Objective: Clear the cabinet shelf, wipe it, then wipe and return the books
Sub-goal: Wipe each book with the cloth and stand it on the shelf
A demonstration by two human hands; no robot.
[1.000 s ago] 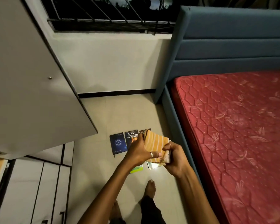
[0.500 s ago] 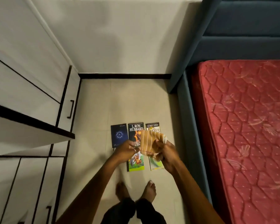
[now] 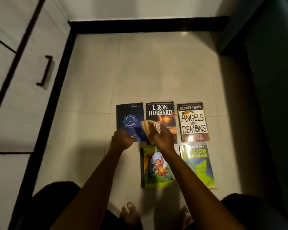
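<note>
Your right hand (image 3: 162, 138) grips the striped cloth (image 3: 148, 128) over the Hubbard book (image 3: 161, 112). Your left hand (image 3: 123, 140) rests on the blue book (image 3: 130, 118), fingers loosely curled, holding nothing. Five books lie flat on the floor (image 3: 140, 72) beside the cabinet (image 3: 20, 80); its doors are closed.

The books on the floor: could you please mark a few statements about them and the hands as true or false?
1. Five books lie face up on the floor. True.
2. The right hand holds the striped cloth. True.
3. The Benny Hinn book lies leftmost in the far row. False: it is rightmost; the dark blue book is leftmost.
4. The left hand holds the cloth. False: it is at the dark blue book's near edge.
5. The L. Ron Hubbard book lies between two others. True.
</note>
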